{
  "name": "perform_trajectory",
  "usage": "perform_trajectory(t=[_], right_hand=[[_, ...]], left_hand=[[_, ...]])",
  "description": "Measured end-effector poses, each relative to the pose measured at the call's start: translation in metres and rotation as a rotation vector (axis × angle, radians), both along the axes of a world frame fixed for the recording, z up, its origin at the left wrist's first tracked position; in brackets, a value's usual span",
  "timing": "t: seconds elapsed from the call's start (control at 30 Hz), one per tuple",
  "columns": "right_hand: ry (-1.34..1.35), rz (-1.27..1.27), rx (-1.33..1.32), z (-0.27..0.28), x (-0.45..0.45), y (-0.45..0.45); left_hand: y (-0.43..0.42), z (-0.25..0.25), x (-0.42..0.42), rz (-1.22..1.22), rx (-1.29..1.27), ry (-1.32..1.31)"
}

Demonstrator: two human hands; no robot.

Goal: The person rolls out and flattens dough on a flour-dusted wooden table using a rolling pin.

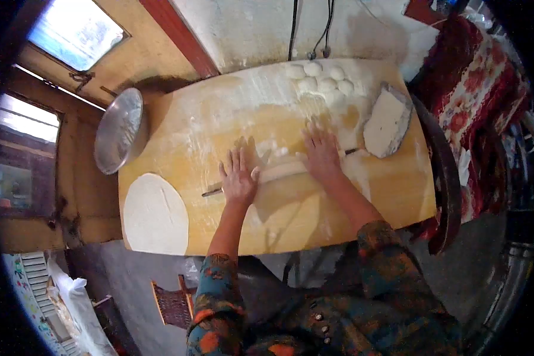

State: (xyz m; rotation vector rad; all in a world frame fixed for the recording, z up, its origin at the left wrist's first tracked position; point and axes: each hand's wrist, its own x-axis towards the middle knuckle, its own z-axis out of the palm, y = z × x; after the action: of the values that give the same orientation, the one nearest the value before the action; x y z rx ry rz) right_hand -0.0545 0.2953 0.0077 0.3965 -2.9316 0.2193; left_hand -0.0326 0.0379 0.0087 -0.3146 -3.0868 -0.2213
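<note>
Dough [282,171] is wrapped around a thin dark rolling pin [211,193], whose ends stick out on both sides. My left hand [239,180] lies flat on the left part of the roll, fingers spread. Flat on the right part rests my right hand [321,155], its fingers stretched forward. Both palms hide the dough under them. A large flat round of dough [155,215] lies at the left of the floured wooden board [302,222]. Several dough balls [337,73] sit at the back.
At the board's left edge stands a metal basin [120,132]. A grey-rimmed container of flour [388,123] is on the right side. Patterned red cloth [466,89] hangs beyond the right edge. A small woven stool [173,304] stands on the floor below.
</note>
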Motion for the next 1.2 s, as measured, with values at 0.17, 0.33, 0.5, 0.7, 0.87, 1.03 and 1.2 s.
perform_trajectory(t=[0.17, 0.33, 0.5, 0.7, 0.87, 1.03, 1.2], right_hand=[[-0.138, 0.250, 0.131, 0.005, 0.082, 0.021], [-0.232, 0.227, 0.250, -0.017, 0.025, 0.009], [-0.053, -0.019, -0.216, 0.022, -0.135, -0.002], [0.014, 0.103, -0.002, 0.006, -0.126, 0.019], [-0.073, 0.061, 0.041, -0.007, -0.105, 0.024], [-0.099, 0.062, -0.003, 0.003, -0.036, 0.029], [-0.120, 0.032, 0.090, 0.005, 0.040, 0.039]], left_hand=[[-0.017, 0.003, 0.082, -0.109, 0.096, -0.221], [-0.019, 0.030, 0.035, -0.026, 0.002, -0.287], [-0.071, 0.020, -0.123, 0.170, 0.153, 0.292], [-0.109, -0.014, -0.119, 0.084, 0.020, 0.164], [-0.107, -0.013, -0.085, 0.089, 0.035, 0.162], [-0.105, 0.003, -0.027, 0.101, 0.064, 0.043], [-0.108, 0.005, 0.044, 0.074, 0.010, -0.037]])
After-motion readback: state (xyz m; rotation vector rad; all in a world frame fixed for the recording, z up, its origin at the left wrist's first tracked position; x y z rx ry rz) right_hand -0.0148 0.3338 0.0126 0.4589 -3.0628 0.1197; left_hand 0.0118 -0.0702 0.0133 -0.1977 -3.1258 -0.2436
